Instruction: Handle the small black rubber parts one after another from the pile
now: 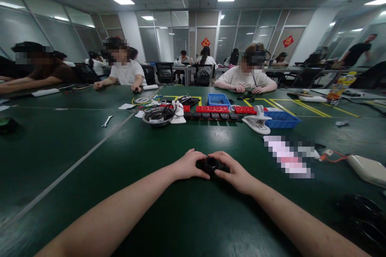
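Note:
A small black ring-shaped part point(211, 163) stands on the green table point(169, 217), its round opening facing up. My left hand point(192, 164) is curved around its left side, thumb and fingers against it. From the right, my right hand point(230, 170) holds the same part between thumb and fingers. The far side of the part and some fingertips are partly hidden.
Ahead lie a metal bowl point(159, 116) with cables, red sockets point(212, 109), a white clamp point(259, 120) and a blue tray point(282, 120). A wrench point(107, 121) is at left; a white box point(366, 168) and black rings point(369, 229) at right. People sit opposite.

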Demonstrator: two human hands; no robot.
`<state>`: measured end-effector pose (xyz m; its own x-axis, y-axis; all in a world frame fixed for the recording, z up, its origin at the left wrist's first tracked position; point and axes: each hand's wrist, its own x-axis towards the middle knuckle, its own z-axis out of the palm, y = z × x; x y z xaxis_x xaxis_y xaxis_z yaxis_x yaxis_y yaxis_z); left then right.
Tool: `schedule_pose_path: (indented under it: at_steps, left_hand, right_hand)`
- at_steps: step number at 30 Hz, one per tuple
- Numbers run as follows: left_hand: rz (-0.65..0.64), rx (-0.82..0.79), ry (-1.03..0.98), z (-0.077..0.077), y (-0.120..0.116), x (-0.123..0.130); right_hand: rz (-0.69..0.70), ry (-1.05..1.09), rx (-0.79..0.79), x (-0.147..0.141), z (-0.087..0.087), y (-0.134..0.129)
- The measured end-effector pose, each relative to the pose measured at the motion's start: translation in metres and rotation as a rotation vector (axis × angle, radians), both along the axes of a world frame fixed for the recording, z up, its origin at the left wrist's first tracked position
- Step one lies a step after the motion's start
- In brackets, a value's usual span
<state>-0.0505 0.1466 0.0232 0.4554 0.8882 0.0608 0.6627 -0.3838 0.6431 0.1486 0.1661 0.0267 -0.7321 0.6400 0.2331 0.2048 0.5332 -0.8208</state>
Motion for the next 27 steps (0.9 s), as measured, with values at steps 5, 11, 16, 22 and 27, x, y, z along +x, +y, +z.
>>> schedule_pose_path:
  at_steps: [5,11,16,22,27]
  left_hand:
    - [-0.01,0.008,0.007,-0.001,0.001,-0.001]
    - [0.052,0.078,0.034,0.0,-0.006,0.007]
    - [0.193,0.197,0.081,0.001,-0.014,0.017]
    - [0.164,0.174,0.039,-0.001,-0.013,0.015]
    - [0.112,0.174,0.033,-0.001,-0.012,0.014]
  right_hand:
    - [0.074,0.035,-0.086,0.001,-0.001,0.002]
    - [-0.066,0.12,-0.219,0.0,-0.013,0.003]
    - [-0.257,0.226,-0.161,-0.004,-0.017,0.004]
    - [-0.235,0.254,-0.203,-0.006,-0.014,0.002]
    - [-0.233,0.221,-0.168,-0.005,-0.016,0.002]
